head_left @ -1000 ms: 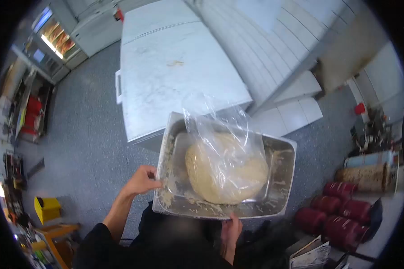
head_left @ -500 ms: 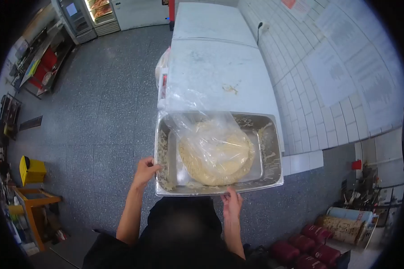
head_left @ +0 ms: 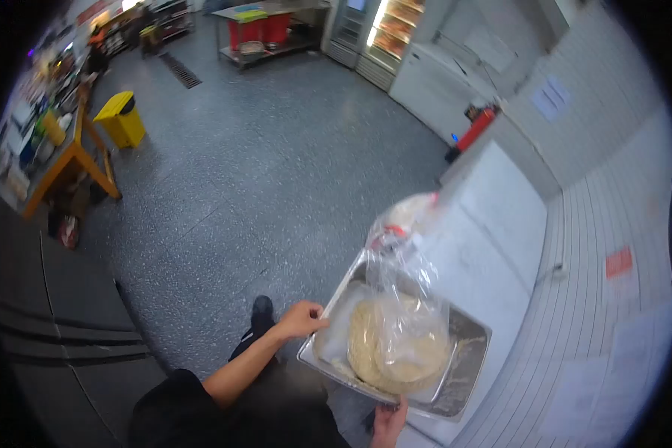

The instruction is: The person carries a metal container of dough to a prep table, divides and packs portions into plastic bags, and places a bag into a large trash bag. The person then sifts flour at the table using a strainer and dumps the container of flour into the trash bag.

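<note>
A deep metal pan [head_left: 467,366] lies tilted across my view at the lower right, over the near end of a white chest top [head_left: 493,246]. Inside it rests a large pale mass that looks like dough [head_left: 364,347], partly covered by a clear plastic bag [head_left: 414,328]. My left hand [head_left: 303,319] grips the pan's left rim, fingers curled over the edge. On the near rim, my right hand [head_left: 388,424] has its thumb up against the edge; its other fingers are mostly hidden under the pan.
Beyond the pan, a plastic bag with red marks [head_left: 411,213] sits beside the chest. A red fire extinguisher [head_left: 476,128] stands by the wall. A yellow bin [head_left: 121,119] and a wooden-framed table [head_left: 71,157] are at left. Grey speckled floor [head_left: 276,164] spans the middle.
My view has swung left, so the pan and chest now appear lower right and slanted. Both hands stay on the pan's rim. A foot and dark panels at left have come into view.
</note>
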A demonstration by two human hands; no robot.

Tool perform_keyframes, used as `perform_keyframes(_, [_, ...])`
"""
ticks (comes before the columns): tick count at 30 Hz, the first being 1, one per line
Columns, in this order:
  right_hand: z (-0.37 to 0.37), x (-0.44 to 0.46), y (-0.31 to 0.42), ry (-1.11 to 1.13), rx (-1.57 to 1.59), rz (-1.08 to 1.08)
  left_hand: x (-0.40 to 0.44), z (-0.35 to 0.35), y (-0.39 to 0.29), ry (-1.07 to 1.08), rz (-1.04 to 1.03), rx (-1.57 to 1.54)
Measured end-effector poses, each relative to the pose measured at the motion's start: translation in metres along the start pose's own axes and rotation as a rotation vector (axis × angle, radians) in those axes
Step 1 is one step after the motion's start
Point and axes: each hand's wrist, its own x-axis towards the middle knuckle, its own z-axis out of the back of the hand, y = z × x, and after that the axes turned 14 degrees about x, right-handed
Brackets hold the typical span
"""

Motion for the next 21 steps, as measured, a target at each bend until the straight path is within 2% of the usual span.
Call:
perform_keyframes(1, [0.017,0.039,0.012,0.031,0.025,-0.050,0.015,-0.024,-0.005,-0.043,-0.033,0.044])
perform_keyframes(3, [0.012,0.028,-0.018,0.027,0.003,-0.078,-0.001,0.008,0.000,-0.105,-0.145,0.067])
perform_keyframes(4, [0.018,0.039,-0.044,0.029,0.001,-0.102,0.002,0.017,0.020,-0.174,-0.194,0.184])
perform_keyframes(7, [0.026,0.056,-0.119,0.255,0.056,-0.036,0.007,0.069,0.069,-0.212,-0.331,0.222])
perform_keyframes(8, [-0.094,0.068,-0.068,0.365,-0.081,0.082,0.092,0.100,-0.002,-0.136,-0.124,0.123])
perform_keyframes(9, [-0.124,0.074,-0.072,0.261,-0.106,0.040,0.105,0.120,-0.005,-0.124,-0.129,0.055])
perform_keyframes(11, [-0.172,0.101,-0.102,0.080,-0.122,-0.025,0.127,0.168,0.001,-0.104,-0.182,-0.055])
perform_keyframes(16, [-0.254,0.144,-0.177,0.133,-0.192,-0.113,0.178,0.284,-0.019,-0.188,-0.134,0.178])
perform_keyframes(19, [-0.314,0.175,-0.208,0.140,-0.218,-0.155,0.229,0.332,-0.033,-0.225,-0.102,0.389])
perform_keyframes(21, [-0.361,0.203,-0.230,0.144,-0.226,-0.187,0.274,0.365,-0.032,-0.234,-0.126,0.420])
